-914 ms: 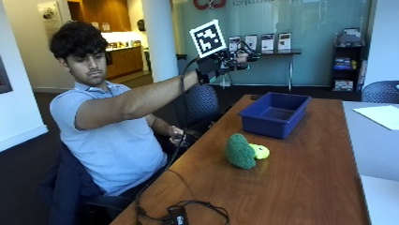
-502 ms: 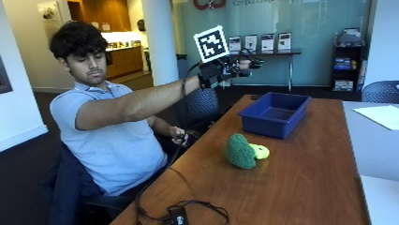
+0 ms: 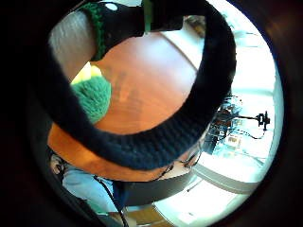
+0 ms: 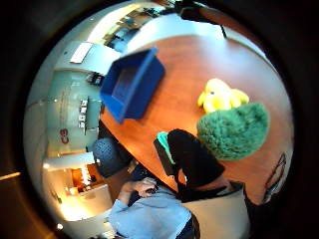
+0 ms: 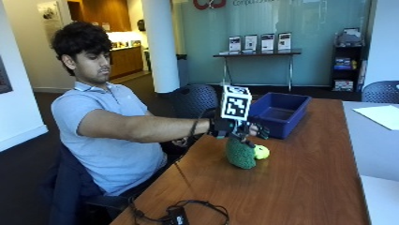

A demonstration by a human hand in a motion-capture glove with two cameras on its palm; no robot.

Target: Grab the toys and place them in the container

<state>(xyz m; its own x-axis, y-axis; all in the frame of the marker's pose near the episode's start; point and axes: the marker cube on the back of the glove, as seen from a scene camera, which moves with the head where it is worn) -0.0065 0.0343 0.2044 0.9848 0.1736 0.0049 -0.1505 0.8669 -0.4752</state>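
The person sits at the long side of the wooden table (image 5: 293, 187) with the gloved right hand (image 5: 240, 129) stretched out above the two toys, which lie touching each other near the middle of the table, a little toward the person's edge. The green fuzzy toy (image 5: 240, 152) stands just under the hand, and the small yellow toy (image 5: 262, 151) rests against its far side. From where I stand the hand hangs just over the green toy; the fingers look loosely bent and I see nothing held in them, though I cannot tell whether the glove touches the fuzz. The blue container (image 5: 280, 112) sits toward the far end of the table, near the person's edge, and looks empty in the thumb side palm view. So, as I judge it, nothing is done yet: both toys are still to be lifted and dropped in the bin, green one likely first.
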